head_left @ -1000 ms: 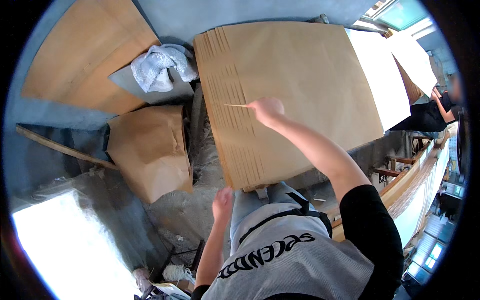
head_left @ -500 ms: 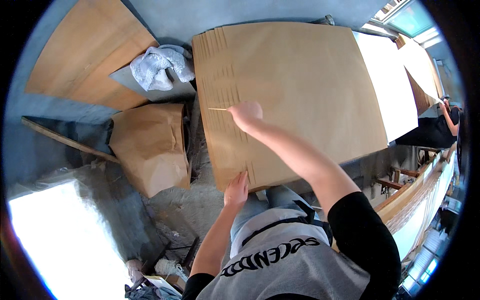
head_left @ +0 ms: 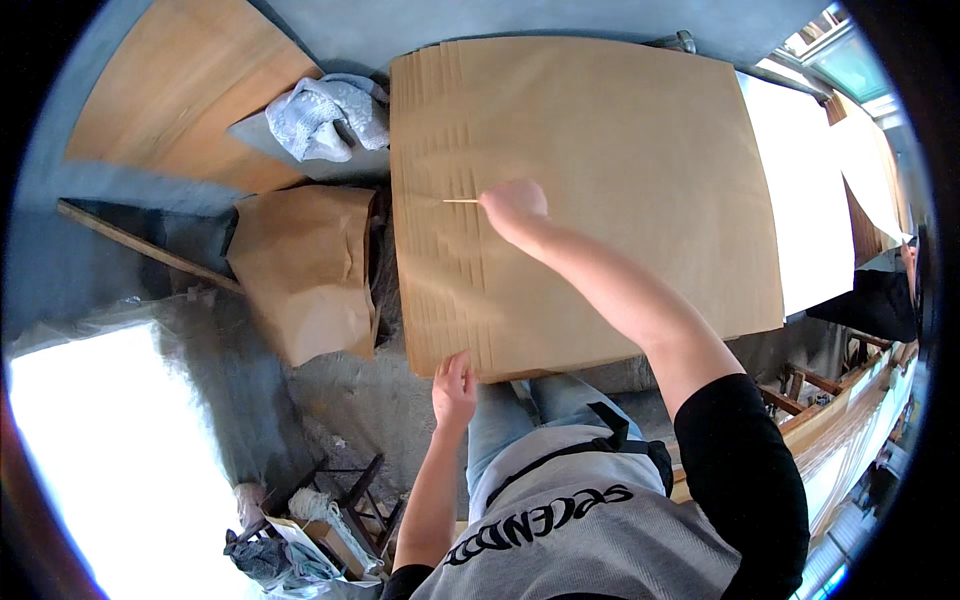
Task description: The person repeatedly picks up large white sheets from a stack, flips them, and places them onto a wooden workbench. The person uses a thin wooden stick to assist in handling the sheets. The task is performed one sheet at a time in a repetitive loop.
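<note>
R hand (head_left: 514, 208) fisted, R arm (head_left: 640, 300) stretched fwd; L hand (head_left: 455, 395) closer in, fingers (head_left: 459, 366) partly ext.

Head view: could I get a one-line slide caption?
Right hand holding a thin stick over fanned brown sheets, left hand at their near edge.

Brown kraft paper sheets (head_left: 620, 180) lie flat in a broad, roughly rectangular stack; their left edges are fanned into narrow overlapping steps, with short ripples running through that band, while the rest looks smooth and plain; a thin, pale, straight stick (head_left: 460, 201) juts leftward from the right hand (head_left: 517, 208), its tip over the fanned band.
</note>
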`<action>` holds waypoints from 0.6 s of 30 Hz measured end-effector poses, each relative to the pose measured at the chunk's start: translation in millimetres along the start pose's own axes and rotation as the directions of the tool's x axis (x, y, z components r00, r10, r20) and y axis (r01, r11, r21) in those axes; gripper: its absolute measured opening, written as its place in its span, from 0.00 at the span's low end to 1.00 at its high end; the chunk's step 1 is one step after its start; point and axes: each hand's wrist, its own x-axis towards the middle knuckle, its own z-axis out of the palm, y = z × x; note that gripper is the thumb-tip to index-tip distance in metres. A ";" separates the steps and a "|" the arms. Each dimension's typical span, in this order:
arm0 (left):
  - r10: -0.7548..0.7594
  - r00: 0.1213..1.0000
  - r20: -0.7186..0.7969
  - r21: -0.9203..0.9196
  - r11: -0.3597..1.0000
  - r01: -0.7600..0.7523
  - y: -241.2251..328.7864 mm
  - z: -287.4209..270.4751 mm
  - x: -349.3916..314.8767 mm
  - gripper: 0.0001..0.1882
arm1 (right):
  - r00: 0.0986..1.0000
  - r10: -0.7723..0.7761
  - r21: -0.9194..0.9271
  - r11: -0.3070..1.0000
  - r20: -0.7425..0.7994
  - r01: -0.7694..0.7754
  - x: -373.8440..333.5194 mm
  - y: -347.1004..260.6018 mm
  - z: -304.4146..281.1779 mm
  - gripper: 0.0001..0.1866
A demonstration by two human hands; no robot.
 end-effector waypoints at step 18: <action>-0.440 0.809 0.389 -0.790 0.293 0.539 -45.3 30.7 90.1 0.13 | 0.888 0.457 0.629 0.705 -0.051 -0.327 -183.2 72.5 24.4 0.14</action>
